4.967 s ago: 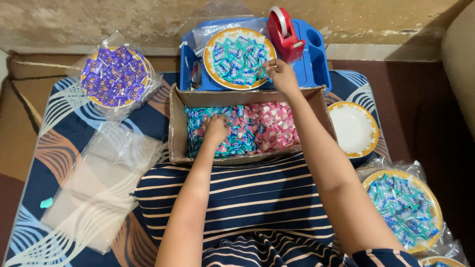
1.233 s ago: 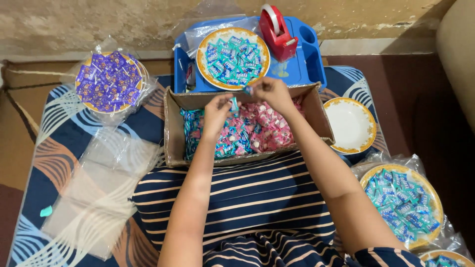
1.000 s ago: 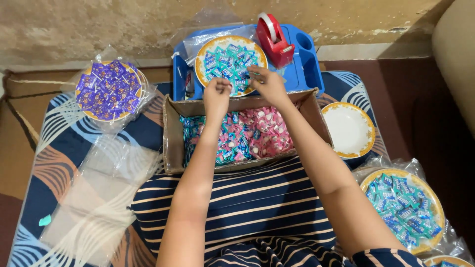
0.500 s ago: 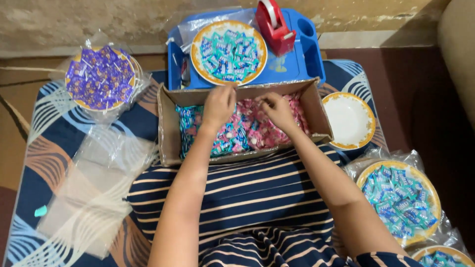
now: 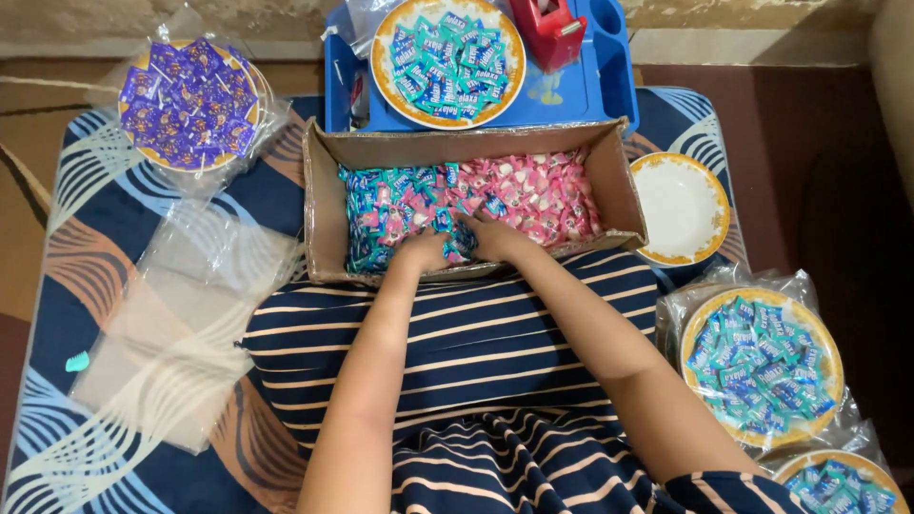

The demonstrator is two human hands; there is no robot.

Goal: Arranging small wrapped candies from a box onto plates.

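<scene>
The cardboard box (image 5: 328, 205) rests against the person's lap on a patterned mattress (image 5: 95, 238), filled with teal and pink wrapped candies (image 5: 533, 195). Both hands dig into them near the front wall: left hand (image 5: 424, 249) and right hand (image 5: 495, 238) curl downward, though whether either grip has closed on a candy cannot be told. Sorting goes best pinching single teal pieces, leaving pink ones undisturbed.

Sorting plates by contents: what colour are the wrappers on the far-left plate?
Purple, on the far-left plate; head view, the only one.
</scene>
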